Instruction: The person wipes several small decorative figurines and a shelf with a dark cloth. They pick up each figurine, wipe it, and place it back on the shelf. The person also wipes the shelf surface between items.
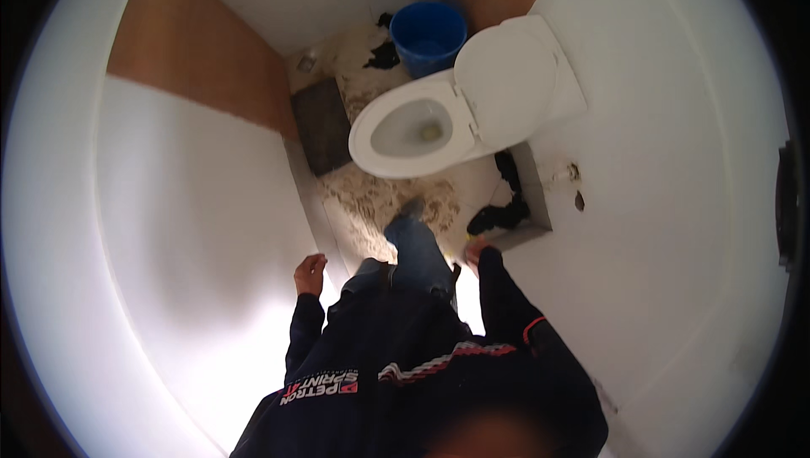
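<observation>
My left hand (310, 275) is raised beside the white left wall, its fingers curled in and nothing showing in them. Low on the right, close to my leg, my right hand (476, 255) is closed, and a bit of a small yellow thing (472, 239) shows at its fingertips; its kind is too small to make out. Just beyond that hand lies a black crumpled cloth or plastic (499, 218) along the wall. A white toilet (363, 147) stands ahead with its lid (504, 82) raised and its seat down.
A blue bucket (429, 32) sits behind the toilet, with black scraps (384, 55) beside it. Brown dirt smears the floor (363, 196). A dark mat (321, 124) lies along the left wall. The right wall has a pipe fitting (564, 174) and a hole.
</observation>
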